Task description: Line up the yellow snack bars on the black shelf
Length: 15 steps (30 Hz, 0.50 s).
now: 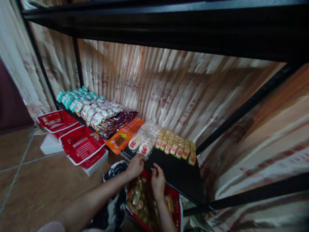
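Reaching with left hand (135,167), cannot tell whether gripping with its fingers, to clear-wrapped packs (145,147) on black shelf (169,166): rowed lengthwise, slanting back toward curtain (156,93), pale, rounded, with red labels frontward. Holding right hand (158,183) above red basket (177,205), with fingers loosely bent, slightly parted.

Bare hands (135,166) (158,182), bare forearms (98,195) (164,209), black-and-white blotched legwear (117,207)

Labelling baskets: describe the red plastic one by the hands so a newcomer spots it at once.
Go to the right end of the long black shelf. Below its front edge, by the person's left hand and right hand, is a red plastic basket. Unlike the two white-rimmed red baskets further left, it shows a heap of small gold-wrapped packs inside.
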{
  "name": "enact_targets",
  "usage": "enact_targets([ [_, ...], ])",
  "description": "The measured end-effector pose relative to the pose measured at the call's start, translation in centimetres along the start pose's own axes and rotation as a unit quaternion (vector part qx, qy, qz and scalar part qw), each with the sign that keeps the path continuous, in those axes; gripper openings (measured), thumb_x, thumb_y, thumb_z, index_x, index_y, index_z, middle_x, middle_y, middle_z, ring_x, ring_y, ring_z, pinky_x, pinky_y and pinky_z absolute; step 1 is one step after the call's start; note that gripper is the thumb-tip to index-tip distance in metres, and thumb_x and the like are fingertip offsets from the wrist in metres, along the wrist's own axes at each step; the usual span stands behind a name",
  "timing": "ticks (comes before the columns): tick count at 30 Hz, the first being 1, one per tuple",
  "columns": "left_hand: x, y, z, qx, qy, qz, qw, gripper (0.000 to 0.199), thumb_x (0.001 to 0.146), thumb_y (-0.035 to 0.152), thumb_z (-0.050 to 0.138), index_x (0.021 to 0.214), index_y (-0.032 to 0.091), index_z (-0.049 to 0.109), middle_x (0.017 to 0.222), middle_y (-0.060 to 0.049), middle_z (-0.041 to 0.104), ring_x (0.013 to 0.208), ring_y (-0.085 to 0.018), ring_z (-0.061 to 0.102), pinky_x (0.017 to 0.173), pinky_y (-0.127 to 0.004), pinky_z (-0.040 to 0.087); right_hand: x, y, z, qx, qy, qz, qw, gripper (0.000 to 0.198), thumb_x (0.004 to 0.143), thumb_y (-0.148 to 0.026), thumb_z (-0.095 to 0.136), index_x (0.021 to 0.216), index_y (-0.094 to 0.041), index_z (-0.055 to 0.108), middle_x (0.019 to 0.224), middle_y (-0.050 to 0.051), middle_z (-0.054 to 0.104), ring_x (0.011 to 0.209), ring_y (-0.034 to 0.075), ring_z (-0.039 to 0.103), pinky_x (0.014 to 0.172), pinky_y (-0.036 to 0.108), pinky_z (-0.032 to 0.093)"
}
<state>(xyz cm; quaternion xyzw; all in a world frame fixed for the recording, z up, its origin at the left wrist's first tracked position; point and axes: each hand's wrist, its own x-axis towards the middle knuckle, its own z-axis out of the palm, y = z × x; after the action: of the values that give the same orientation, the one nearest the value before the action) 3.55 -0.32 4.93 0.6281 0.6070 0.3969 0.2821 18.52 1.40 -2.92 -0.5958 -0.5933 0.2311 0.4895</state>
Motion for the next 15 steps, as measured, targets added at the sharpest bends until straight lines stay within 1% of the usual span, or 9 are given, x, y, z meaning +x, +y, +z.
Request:
enact_targets([
  [6,1.7,-0.6,0.8,-0.004,-0.014,0.006,1.0,0.029,0.075,0.005,0.042,0.087,0.018,0.066,0.112,-0.005,0.06,0.105,-0.014,0.055,0.098,-0.028,0.039,-0.5,1.5,-1.1,0.0,0.021,0.033,0.999,0.037,0.075,-0.034,0.041,0.099,-0.015,0.062,0.101,0.012,0.066,0.075,0.019,0.066,0.075,0.032,0.051],
  [8,2.1,-0.6,1.0,-0.012,-0.017,0.014,1.0,0.029,0.076,0.005,0.043,0.087,0.018,0.066,0.112,-0.006,0.06,0.106,-0.014,0.055,0.099,-0.029,0.039,-0.9,2.0,-1.2,-0.004,0.019,0.038,0.999,0.036,0.076,-0.034,0.041,0.099,-0.015,0.062,0.1,0.012,0.066,0.075,0.019,0.066,0.075,0.033,0.051],
  [11,2.7,-0.7,1.2,-0.023,-0.012,0.02,0.999,0.029,0.077,0.005,0.042,0.087,0.017,0.066,0.113,-0.007,0.06,0.107,-0.015,0.055,0.099,-0.029,0.038,-1.4,2.2,-1.1,-0.023,0.011,0.033,0.999,0.035,0.076,-0.032,0.041,0.099,-0.015,0.061,0.1,0.011,0.066,0.074,0.019,0.066,0.075,0.033,0.051],
  [15,3.1,-1.3,0.6,-0.035,-0.001,0.024,0.999,0.028,0.077,0.005,0.043,0.087,0.017,0.066,0.113,-0.007,0.06,0.106,-0.015,0.055,0.098,-0.029,0.039,-1.5,1.5,-0.7,-0.055,0.033,0.009,0.998,0.036,0.077,-0.03,0.039,0.103,-0.015,0.059,0.101,0.012,0.064,0.08,0.02,0.065,0.081,0.035,0.049],
])
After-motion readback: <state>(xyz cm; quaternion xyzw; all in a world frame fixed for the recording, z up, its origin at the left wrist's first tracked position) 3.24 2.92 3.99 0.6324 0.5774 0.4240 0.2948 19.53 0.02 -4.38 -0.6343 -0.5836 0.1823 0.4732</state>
